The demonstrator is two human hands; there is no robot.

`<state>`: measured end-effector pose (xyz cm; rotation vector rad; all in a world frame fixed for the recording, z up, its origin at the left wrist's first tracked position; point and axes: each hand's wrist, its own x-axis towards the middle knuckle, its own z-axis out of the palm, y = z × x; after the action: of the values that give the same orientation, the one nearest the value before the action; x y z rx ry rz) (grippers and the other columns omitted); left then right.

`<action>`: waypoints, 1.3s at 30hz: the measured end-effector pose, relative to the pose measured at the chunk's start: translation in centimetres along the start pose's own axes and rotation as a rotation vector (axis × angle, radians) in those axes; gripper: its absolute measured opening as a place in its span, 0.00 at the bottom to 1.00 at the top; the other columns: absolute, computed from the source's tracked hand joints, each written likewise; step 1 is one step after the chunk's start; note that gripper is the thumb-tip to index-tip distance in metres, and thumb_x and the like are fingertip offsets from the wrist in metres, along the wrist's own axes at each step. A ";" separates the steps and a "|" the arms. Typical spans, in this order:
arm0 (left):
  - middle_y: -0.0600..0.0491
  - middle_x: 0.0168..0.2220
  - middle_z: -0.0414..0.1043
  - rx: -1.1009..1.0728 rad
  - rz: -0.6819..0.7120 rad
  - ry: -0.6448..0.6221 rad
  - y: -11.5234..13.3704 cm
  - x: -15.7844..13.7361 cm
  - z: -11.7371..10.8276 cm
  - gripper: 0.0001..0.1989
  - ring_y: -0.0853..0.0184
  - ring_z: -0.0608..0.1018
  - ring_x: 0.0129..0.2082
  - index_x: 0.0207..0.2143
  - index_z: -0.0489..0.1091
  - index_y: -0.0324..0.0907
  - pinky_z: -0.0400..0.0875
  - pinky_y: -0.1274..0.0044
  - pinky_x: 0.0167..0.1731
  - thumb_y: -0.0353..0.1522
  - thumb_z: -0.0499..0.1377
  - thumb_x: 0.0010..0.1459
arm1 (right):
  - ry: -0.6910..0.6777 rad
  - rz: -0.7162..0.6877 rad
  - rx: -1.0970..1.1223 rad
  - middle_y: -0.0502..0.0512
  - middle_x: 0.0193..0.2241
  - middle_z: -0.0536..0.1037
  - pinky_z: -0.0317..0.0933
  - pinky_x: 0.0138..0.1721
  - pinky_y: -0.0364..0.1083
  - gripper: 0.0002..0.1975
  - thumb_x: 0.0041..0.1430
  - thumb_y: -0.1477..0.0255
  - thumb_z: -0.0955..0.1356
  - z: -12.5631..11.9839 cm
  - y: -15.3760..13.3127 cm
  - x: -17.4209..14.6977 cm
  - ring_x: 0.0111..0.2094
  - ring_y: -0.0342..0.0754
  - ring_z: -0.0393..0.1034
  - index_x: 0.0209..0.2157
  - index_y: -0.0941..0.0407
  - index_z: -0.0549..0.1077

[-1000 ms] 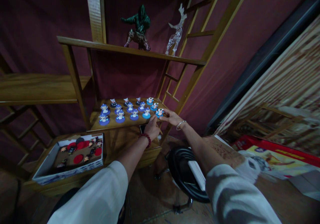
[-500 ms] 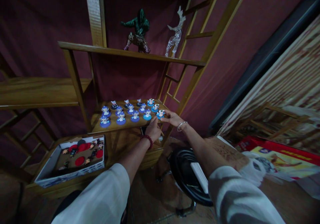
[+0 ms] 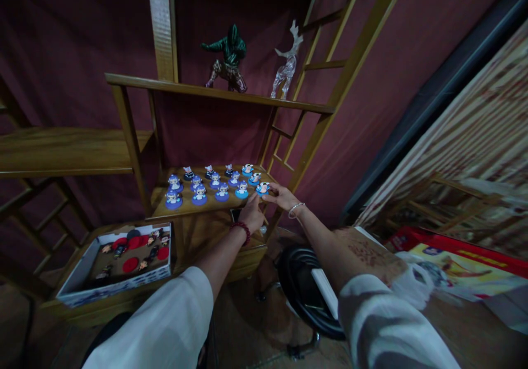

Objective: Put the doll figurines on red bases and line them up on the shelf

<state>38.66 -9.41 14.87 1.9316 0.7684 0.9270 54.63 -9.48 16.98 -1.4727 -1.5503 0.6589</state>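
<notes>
At the front right corner of the lower shelf (image 3: 159, 213), a small figurine (image 3: 263, 188) stands upright on a round blue base. My right hand (image 3: 284, 197) grips this figurine from the right, thumb and index finger at its base. From the front, my left hand (image 3: 252, 215) is closed with its fingertips at the same base; the exact contact is partly hidden. Close to my left hand stands a white-and-blue figurine (image 3: 241, 189) on a light blue base. Several purple-based figurines (image 3: 221, 192) form rows to the left, with dark figurines (image 3: 209, 171) behind them.
A shallow box (image 3: 66, 289) holding small figures and red discs sits lower left. Above, the upper shelf (image 3: 187, 90) carries a green hooded statue (image 3: 231, 55) and a clear deer figure (image 3: 285, 66). A black stool (image 3: 295, 273) and a red-yellow package (image 3: 466, 264) are at right.
The view has shifted slightly. Both hands stay at the corner figurine, and the rows look the same.
</notes>
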 end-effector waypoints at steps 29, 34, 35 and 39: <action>0.44 0.47 0.66 0.123 -0.066 -0.032 0.9 -4.1 -1.5 0.19 0.64 0.68 0.47 0.41 0.69 0.37 0.60 0.75 0.47 0.22 0.51 0.44 | 0.512 0.014 -0.097 0.56 0.33 0.75 0.63 0.38 0.48 0.18 0.46 0.62 0.64 3.1 0.8 -5.2 0.34 0.47 0.69 0.37 0.57 0.69; 0.47 0.39 0.72 0.192 -0.188 -0.080 0.1 -5.7 -2.6 0.17 0.64 0.72 0.40 0.38 0.71 0.40 0.64 0.76 0.40 0.24 0.51 0.46 | 0.417 0.090 -0.125 0.53 0.27 0.75 0.63 0.33 0.48 0.15 0.46 0.61 0.63 6.4 1.0 -7.4 0.29 0.48 0.68 0.32 0.56 0.71; 0.48 0.38 0.73 0.193 -0.209 -0.087 -0.3 -6.0 -2.8 0.16 0.65 0.73 0.39 0.38 0.71 0.40 0.64 0.77 0.39 0.24 0.51 0.46 | 0.378 0.097 -0.114 0.53 0.28 0.75 0.63 0.34 0.48 0.15 0.46 0.61 0.63 7.3 1.1 -7.8 0.30 0.48 0.68 0.31 0.56 0.71; 0.49 0.34 0.74 0.186 -0.267 -0.092 -2.1 -7.5 -4.1 0.13 0.65 0.73 0.37 0.33 0.73 0.40 0.64 0.77 0.37 0.25 0.52 0.46 | 0.208 0.100 -0.058 0.52 0.28 0.75 0.63 0.35 0.48 0.13 0.46 0.62 0.62 11.6 1.3 -8.8 0.31 0.48 0.68 0.29 0.55 0.72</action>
<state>30.89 -12.62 12.17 1.9546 1.0582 0.6191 44.61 -15.62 8.35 -1.6168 -1.3529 0.5040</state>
